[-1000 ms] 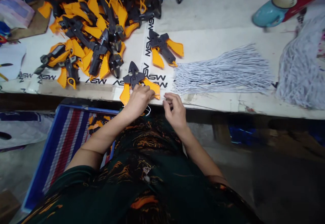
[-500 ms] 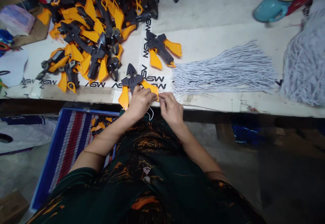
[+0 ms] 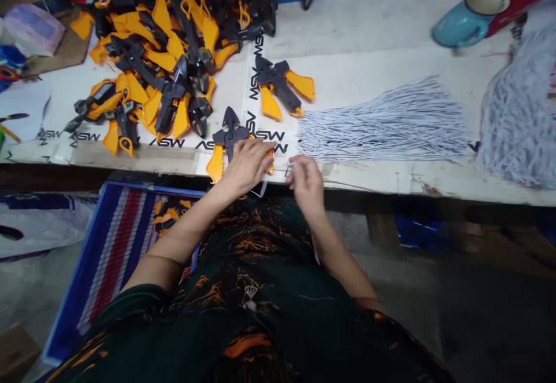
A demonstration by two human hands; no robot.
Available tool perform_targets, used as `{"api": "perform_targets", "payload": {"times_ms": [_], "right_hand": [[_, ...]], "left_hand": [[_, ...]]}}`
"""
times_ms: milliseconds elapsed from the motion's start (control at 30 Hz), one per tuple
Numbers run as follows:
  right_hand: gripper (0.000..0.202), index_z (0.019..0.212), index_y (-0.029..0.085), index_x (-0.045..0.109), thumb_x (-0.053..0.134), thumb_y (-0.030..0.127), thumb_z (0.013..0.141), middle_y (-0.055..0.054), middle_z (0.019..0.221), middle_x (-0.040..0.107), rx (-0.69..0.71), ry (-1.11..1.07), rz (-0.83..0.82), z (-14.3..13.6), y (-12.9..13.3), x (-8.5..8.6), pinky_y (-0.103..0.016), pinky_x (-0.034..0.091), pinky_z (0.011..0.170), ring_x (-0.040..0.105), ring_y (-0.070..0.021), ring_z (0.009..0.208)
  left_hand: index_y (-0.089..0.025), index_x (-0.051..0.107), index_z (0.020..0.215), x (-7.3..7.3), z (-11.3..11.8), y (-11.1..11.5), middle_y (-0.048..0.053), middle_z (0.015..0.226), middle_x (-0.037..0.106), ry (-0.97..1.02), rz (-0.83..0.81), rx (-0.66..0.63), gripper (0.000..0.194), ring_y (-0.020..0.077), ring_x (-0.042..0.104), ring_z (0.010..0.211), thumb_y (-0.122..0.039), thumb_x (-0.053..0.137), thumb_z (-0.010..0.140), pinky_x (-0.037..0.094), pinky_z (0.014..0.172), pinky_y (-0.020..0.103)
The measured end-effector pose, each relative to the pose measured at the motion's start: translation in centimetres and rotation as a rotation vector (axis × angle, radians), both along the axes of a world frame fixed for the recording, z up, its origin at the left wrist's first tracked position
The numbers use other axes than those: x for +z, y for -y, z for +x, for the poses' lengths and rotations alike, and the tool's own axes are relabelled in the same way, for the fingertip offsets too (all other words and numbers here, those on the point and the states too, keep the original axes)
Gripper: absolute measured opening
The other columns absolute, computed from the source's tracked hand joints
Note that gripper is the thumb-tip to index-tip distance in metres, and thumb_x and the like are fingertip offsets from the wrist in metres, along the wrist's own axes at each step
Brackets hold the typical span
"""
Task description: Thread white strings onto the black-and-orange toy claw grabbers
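A dark grey and orange plastic toy (image 3: 230, 134), with a pointed head and wing-like orange flaps, lies at the table's front edge. My left hand (image 3: 248, 166) rests over its right flap, fingers stretched out, hiding most of that side. A loop of white cord (image 3: 262, 188) hangs below this hand, over the edge. To the right, my right hand (image 3: 306, 183) is apart from the toy, thumb and fingers drawn together; whatever is between the fingertips is too small to make out. Another such toy (image 3: 281, 88) lies just beyond.
White cords (image 3: 382, 125) lie spread on the table (image 3: 373, 29) to the right, beside a larger bundle (image 3: 516, 105). A heap of similar toys (image 3: 174, 41) covers the back left. A blue mug (image 3: 467, 21) stands at back right. Below left is a striped surface (image 3: 117, 244).
My right hand has moved right, away from the toy and my left hand. The left hand's fingers have straightened over the flap. The view has shifted slightly.
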State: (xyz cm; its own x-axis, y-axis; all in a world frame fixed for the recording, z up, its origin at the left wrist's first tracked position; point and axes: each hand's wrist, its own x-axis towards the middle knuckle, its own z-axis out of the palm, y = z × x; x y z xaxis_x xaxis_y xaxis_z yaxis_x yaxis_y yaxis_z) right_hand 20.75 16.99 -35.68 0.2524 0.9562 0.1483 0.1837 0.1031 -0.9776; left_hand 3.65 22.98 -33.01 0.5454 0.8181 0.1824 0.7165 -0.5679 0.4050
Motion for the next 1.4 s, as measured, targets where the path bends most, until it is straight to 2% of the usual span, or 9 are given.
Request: {"api": "perform_targets", "payload": {"times_ms": [100,233,467,600,733,933,1067,1200,1400], "right_hand": [[0.028,0.093,0.025,0.050,0.058,0.052,0.089,0.002,0.086,0.062,-0.182,-0.471,0.047,2.9,0.1,0.2,-0.022,0.046,0.053,0.055,-0.0091,0.059],[0.029,0.088,0.027,0.047,0.060,0.052,0.088,0.006,0.072,0.050,-0.293,-0.456,0.153,5.7,0.0,1.3,-0.022,0.045,0.054,0.051,-0.0091,0.056],[0.025,0.102,0.026,0.051,0.057,0.049,0.095,0.004,0.072,0.058,0.077,-0.030,0.004,0.7,1.2,2.9,-0.025,0.048,0.059,0.056,-0.0105,0.060],[0.021,0.098,0.023,0.053,0.056,0.044,0.096,0.002,0.077,0.064,0.259,0.003,-0.043,-1.4,2.0,2.9,-0.025,0.049,0.062,0.061,-0.0105,0.064],[0.013,0.095,0.022,0.063,0.060,0.034,0.094,0.000,0.085,0.070,0.330,0.104,0.005,-1.3,2.3,3.0,-0.026,0.050,0.067,0.062,-0.0111,0.066],[0.016,0.093,0.022,0.069,0.063,0.037,0.092,-0.002,0.085,0.072,0.228,0.092,0.038,-2.6,2.9,2.7,-0.028,0.051,0.067,0.061,-0.0128,0.068],[0.025,0.094,0.022,0.066,0.065,0.046,0.091,-0.001,0.081,0.068,0.250,-0.141,-0.078,-3.5,3.0,2.7,-0.027,0.051,0.067,0.061,-0.0120,0.069],[0.037,0.091,0.020,0.064,0.068,0.056,0.085,0.002,0.073,0.061,0.414,-0.388,-0.247,-2.8,2.5,2.8,-0.022,0.043,0.053,0.049,-0.0078,0.056],[0.043,0.081,0.018,0.063,0.082,0.055,0.070,0.005,0.065,0.058,0.432,-0.482,-0.416,-2.1,1.9,2.7,-0.020,0.034,0.045,0.041,-0.0046,0.049]], "left_hand": [[-0.018,0.055,0.136,-0.1,0.1,-0.3,0.010,0.127,0.067,0.058,-0.032,-0.003,0.043,0.0231,0.055,0.122,-0.035,0.029,0.106,0.032,0.110,0.042],[-0.017,0.061,0.127,-0.6,0.3,-0.8,0.009,0.117,0.070,0.156,-0.024,-0.019,0.042,0.0220,0.058,0.114,-0.035,0.029,0.106,0.034,0.107,0.040],[-0.021,0.059,0.132,0.2,-0.6,1.2,0.011,0.126,0.067,0.215,0.135,-0.158,0.037,0.0236,0.056,0.118,-0.037,0.042,0.104,0.034,0.105,0.042],[-0.022,0.070,0.104,1.3,-1.8,3.1,0.007,0.095,0.072,0.075,0.119,-0.168,0.033,0.0228,0.059,0.097,-0.040,0.042,0.104,0.034,0.100,0.044],[-0.019,0.069,0.085,1.9,-3.2,3.9,0.005,0.078,0.068,0.249,-0.137,-0.077,0.041,0.0190,0.058,0.079,-0.045,0.042,0.103,0.042,0.085,0.038],[-0.017,0.073,0.097,1.5,-3.6,5.2,0.004,0.077,0.071,0.770,-0.722,-0.050,0.045,0.0100,0.048,0.054,-0.056,0.050,0.097,0.041,0.054,0.026],[-0.018,0.074,0.090,1.1,-2.8,6.0,0.005,0.080,0.074,0.730,-0.290,0.085,0.034,0.0136,0.061,0.069,-0.047,0.057,0.096,0.048,0.067,0.028],[-0.022,0.075,0.098,1.1,-3.3,5.9,0.006,0.088,0.076,0.319,0.187,-0.029,0.022,0.0161,0.062,0.075,-0.033,0.056,0.098,0.045,0.070,0.033],[-0.027,0.072,0.107,0.8,-4.9,4.5,0.005,0.099,0.077,0.056,0.293,-0.275,0.027,0.0176,0.062,0.080,-0.025,0.046,0.102,0.042,0.071,0.036]]}}
